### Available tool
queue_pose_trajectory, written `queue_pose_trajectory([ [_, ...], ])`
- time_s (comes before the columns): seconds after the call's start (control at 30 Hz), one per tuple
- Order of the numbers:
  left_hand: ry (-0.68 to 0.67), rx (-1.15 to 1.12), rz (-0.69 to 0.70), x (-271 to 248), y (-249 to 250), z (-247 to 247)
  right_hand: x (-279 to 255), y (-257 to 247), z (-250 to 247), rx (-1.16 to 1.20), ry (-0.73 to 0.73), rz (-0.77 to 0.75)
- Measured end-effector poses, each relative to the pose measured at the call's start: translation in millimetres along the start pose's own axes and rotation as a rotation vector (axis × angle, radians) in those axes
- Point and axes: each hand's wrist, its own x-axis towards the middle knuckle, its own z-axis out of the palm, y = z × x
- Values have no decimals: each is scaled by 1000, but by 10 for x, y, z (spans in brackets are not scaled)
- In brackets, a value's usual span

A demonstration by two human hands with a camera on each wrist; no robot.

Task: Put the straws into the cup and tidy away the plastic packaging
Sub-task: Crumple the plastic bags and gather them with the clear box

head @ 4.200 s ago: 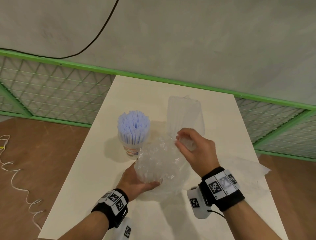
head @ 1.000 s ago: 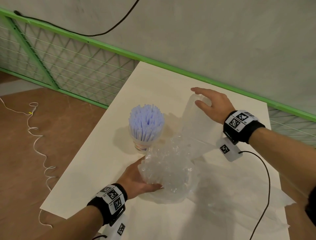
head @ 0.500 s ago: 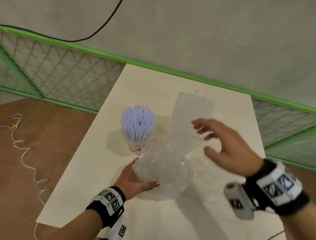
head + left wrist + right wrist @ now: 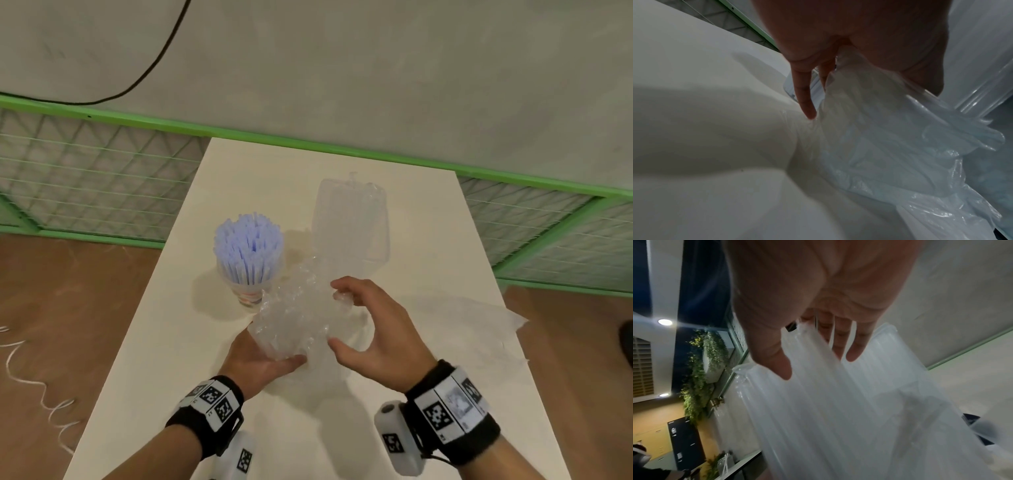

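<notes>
A paper cup (image 4: 247, 295) full of pale blue straws (image 4: 248, 245) stands at the table's left middle. Just right of it, my left hand (image 4: 270, 356) grips a crumpled wad of clear plastic packaging (image 4: 294, 318) from below and from the left. My right hand (image 4: 337, 318) is at the wad's right side with spread, loosely curved fingers, and its fingertips (image 4: 340, 290) touch the film. In the right wrist view the thumb (image 4: 777, 363) stands apart over the plastic film (image 4: 838, 418). In the left wrist view the film (image 4: 890, 146) bunches under my palm.
A clear rigid plastic box (image 4: 351, 226) lies on the white table (image 4: 164, 359) behind the wad. A flat clear plastic sheet (image 4: 479, 329) spreads over the table's right edge. A green mesh fence (image 4: 102, 192) runs behind, and a white cord (image 4: 30, 383) lies on the floor at left.
My right hand has come back from the far end of the clear box and dropped to the wad's right side. The left hand has kept its hold on the wad.
</notes>
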Motion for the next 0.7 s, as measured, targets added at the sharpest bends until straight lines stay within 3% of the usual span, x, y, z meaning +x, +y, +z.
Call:
queue_pose_trajectory([
  [0.27, 6, 13, -15, -2, -19, -7, -8, 70, 137, -2, 201, -48],
  [0.43, 2, 17, -6, 3, -11, 0, -10, 103, 245, -28, 241, 33],
  [0.7, 4, 17, -19, -3, -8, -12, 42, 139, 336, -152, 338, -51],
])
